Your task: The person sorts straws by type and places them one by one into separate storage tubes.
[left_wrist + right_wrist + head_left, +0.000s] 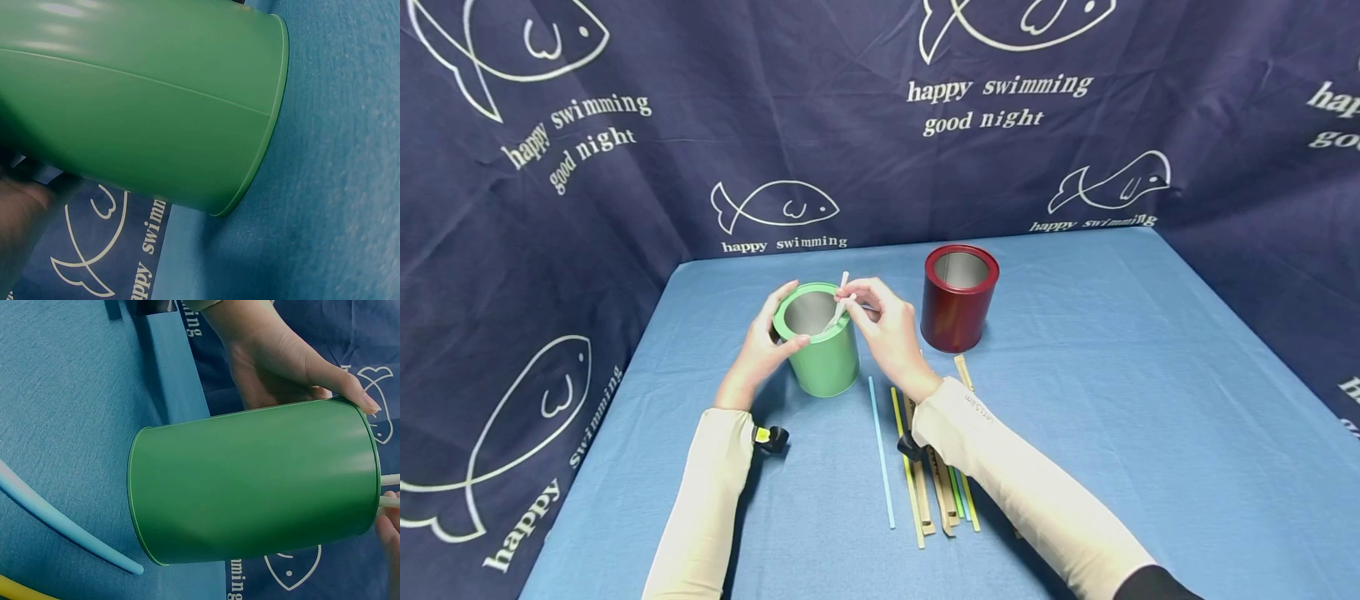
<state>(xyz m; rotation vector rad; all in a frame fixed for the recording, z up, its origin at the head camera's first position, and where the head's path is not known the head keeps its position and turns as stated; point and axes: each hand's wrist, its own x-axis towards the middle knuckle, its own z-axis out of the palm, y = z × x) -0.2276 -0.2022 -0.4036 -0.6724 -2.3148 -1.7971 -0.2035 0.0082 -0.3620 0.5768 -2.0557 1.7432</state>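
Note:
A green can, open at the top, stands on the blue cloth and is held by my left hand, thumb on the near rim and fingers round the far side. Above the can's right rim, my right hand pinches two thin white straws, whose lower ends reach into the can. The right wrist view shows the straws at the rim and the left thumb on the can. In the left wrist view the can's green side fills much of the picture.
A dark red can with an open top stands right of my right hand. Below it lie a blue straw, a yellow straw and several brown paper-wrapped sticks, partly under the right forearm. A dark fish-print curtain hangs behind.

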